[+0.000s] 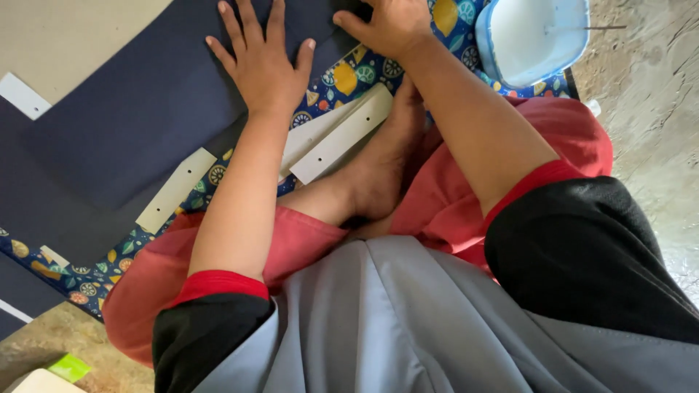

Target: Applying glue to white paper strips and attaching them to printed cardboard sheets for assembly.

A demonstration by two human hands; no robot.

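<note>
- While both hands lie on the navy sheet [138, 124], I log the left hand [263, 62] as spread wide, palm down, fingers fanned, holding nothing.
- Right hand [389, 28] also rests palm down near the sheet's upper edge; its fingertips run out of frame, so I cannot tell whether they pinch anything.
- Navy sheet lies flat over a fruit-patterned mat [342, 76] on the floor, directly ahead of the crossed legs, reaching left past the beige board [73, 36].
- Risk 1: pressure is uneven, both palms sit on the near right part. My judgement is that the far left part could creep or buckle if the hands push forward.
- Risk 2: the pale blue tub [535, 36] stands just beside the right wrist, with a thin stick [593, 28] across its rim. A sideways sweep of that forearm could tip it; contents look white and I cannot tell what they are, but a spill would mark the sheet.
- Risk 3: white strips with small holes [342, 135] lie between the sheet and the bare foot [382, 171], one touching the foot. A shift of the leg could scatter or bend them.
- Risk 4: another white strip [176, 189] lies at the sheet's near edge and could slide under it unnoticed.
</note>
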